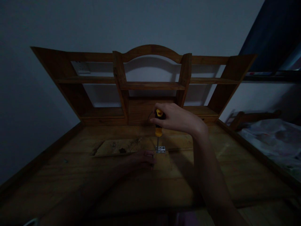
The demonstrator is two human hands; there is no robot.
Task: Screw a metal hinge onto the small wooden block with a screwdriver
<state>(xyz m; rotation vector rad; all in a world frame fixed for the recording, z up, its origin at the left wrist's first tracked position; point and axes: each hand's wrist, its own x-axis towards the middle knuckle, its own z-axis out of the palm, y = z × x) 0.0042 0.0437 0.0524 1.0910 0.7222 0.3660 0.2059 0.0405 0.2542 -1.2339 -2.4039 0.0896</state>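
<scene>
"So, what do the right hand's fingers have hold of?"

"The right hand [168,116] grasps a yellow-and-black screwdriver [158,131] by its handle, thumb and fingers closed around it. The thin metal shaft points down below those fingers, its end at the left part of a small, silver, rectangular metal hinge [161,150] with holes in it."

"And the left hand's fingers?"

"The left hand [144,158] is low, its fingertips just beside the hinge, at the left edge of a pale, squarish wooden piece [163,161]. It is too dark there to tell whether the fingers pinch anything or only rest."

"Where does the hinge lie, then?"

"Under the screwdriver, below the right fingers and a little to the right of the left fingertips, flat on the brown plank-wood desktop [211,163]."

"Anything else near the fingers?"

"Beyond the left fingers, a long, shallow, rough-surfaced wooden recess [124,145] shows a dark spot. Behind the right fingers stands a brown wooden shelf unit [152,85] with an arched top rail, against the pale wall [141,22]. Well off to the right of both hands, crumpled, whitish, see-through sheeting [272,138] lies in dim light."
</scene>
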